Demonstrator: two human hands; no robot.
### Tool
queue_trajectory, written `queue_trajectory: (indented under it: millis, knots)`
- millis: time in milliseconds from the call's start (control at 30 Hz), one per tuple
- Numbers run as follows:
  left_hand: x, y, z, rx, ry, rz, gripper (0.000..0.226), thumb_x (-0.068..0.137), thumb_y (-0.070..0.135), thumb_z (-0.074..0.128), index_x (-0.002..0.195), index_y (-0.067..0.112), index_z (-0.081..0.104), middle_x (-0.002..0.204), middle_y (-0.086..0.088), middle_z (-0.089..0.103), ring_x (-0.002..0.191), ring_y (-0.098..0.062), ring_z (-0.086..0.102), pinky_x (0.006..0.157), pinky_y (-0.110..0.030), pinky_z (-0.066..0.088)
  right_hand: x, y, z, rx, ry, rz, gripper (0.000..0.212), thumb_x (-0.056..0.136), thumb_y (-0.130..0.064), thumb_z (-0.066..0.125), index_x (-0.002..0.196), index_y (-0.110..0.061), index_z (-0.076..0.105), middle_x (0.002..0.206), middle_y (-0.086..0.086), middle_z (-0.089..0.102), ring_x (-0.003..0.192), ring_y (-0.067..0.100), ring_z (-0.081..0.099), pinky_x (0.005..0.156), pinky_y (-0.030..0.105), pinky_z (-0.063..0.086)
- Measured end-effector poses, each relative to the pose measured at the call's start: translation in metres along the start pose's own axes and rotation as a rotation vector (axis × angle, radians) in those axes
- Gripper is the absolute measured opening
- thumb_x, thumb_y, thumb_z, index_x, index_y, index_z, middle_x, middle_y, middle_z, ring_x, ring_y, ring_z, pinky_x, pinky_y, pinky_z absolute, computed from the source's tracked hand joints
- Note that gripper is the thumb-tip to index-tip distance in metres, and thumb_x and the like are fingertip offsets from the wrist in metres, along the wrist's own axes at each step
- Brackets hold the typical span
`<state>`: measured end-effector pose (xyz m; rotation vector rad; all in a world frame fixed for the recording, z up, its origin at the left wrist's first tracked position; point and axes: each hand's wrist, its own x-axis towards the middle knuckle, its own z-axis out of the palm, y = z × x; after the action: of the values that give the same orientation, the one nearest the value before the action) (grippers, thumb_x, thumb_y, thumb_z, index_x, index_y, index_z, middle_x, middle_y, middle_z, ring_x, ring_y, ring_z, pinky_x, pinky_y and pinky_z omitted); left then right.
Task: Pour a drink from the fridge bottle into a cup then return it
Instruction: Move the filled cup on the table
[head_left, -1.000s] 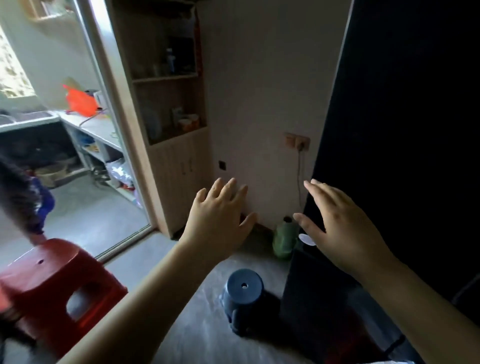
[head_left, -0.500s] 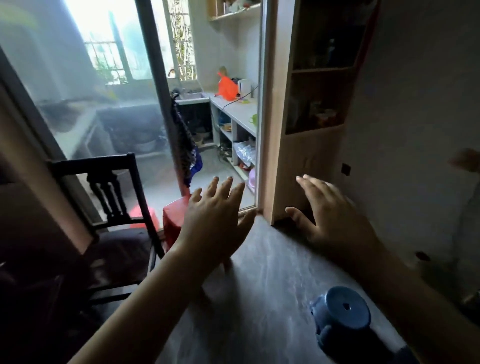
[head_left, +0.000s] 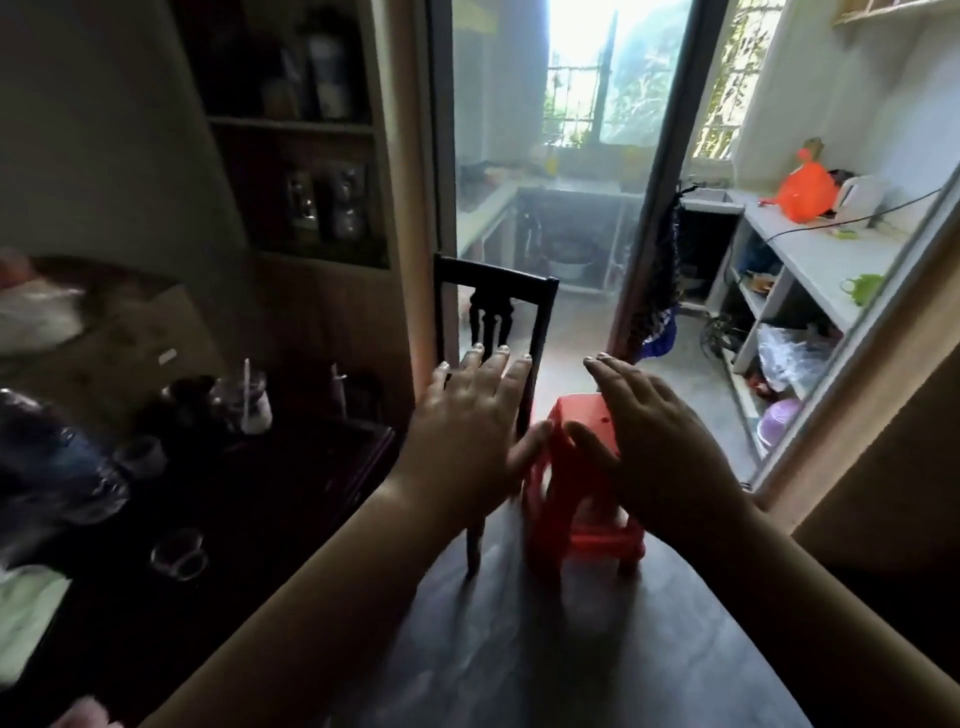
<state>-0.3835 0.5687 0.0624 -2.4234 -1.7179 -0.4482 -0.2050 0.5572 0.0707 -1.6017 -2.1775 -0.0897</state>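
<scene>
Using the red plastic stool (head_left: 576, 499) on the floor as the marker: far to its left stands a dark wooden table (head_left: 249, 499), crowded and dim. At that table's left edge lies a blurred clear plastic bottle (head_left: 57, 467); whether it is the fridge bottle I cannot tell. Nearer the stool, on the same table, sit a small clear glass cup (head_left: 179, 556) and a jar with a straw (head_left: 249, 400). Just left of the stool a dark wooden chair (head_left: 493, 322) stands, back towards the doorway. The left hand (head_left: 467, 431) hovers in front of that chair, palm down, fingers spread flat, holding nothing. The right hand (head_left: 660, 441) hangs over the stool, likewise flat and empty. Well right of the stool, past the door frame, a white counter (head_left: 831, 254) carries an orange bag (head_left: 802, 192) and a kettle (head_left: 860, 197).
</scene>
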Motion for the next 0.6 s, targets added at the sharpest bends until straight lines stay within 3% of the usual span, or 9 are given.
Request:
queue_trajectory:
  millis: [233, 367, 600]
  knots:
    - [-0.051, -0.012, 0.008, 0.049, 0.01, -0.349, 0.067, 0.098, 0.056, 0.025, 0.154, 0.021, 0.012, 0.162, -0.002, 0.011, 0.149, -0.019, 0.003, 0.117, -0.039, 0.001, 0.028, -0.016, 0.037, 0.142, -0.114, -0.328, 0.066, 0.089, -0.049, 0.046, 0.143, -0.011, 0.038, 0.147, 0.008, 0.041, 0.137, 0.023, 0.035, 0.111, 0.041, 0.033]
    - [-0.089, -0.002, 0.016, 0.096, -0.009, -0.54, 0.069, 0.095, 0.057, 0.014, 0.154, 0.02, 0.011, 0.162, -0.002, 0.012, 0.149, -0.019, 0.003, 0.117, -0.037, 0.0, 0.026, -0.03, 0.057, 0.188, -0.165, -0.497, 0.066, 0.088, -0.05, 0.045, 0.141, -0.01, 0.041, 0.146, 0.007, 0.043, 0.136, 0.022, 0.037, 0.11, 0.041, 0.035]
    - [-0.165, -0.001, 0.014, 0.168, -0.046, -0.791, 0.07, 0.095, 0.056, 0.018, 0.154, 0.019, 0.009, 0.162, -0.003, 0.01, 0.149, -0.02, 0.003, 0.118, -0.038, 0.003, 0.008, -0.078, 0.088, 0.277, -0.242, -0.723, 0.065, 0.089, -0.047, 0.048, 0.142, -0.01, 0.039, 0.146, 0.007, 0.043, 0.136, 0.022, 0.036, 0.11, 0.035, 0.031]
